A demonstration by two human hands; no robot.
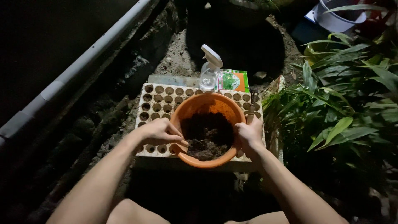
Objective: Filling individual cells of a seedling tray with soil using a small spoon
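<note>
An orange plastic bowl partly filled with dark soil sits on a pale seedling tray whose round cells hold soil. My left hand grips the bowl's left rim, fingers over the edge. My right hand holds the right rim, thumb inside. A small tool handle pokes up just beyond my right hand.
A clear spray bottle with a white trigger stands at the tray's far edge, beside a green and orange seed packet. Leafy green plants crowd the right. A grey pipe runs along the left. A grey pot sits far right.
</note>
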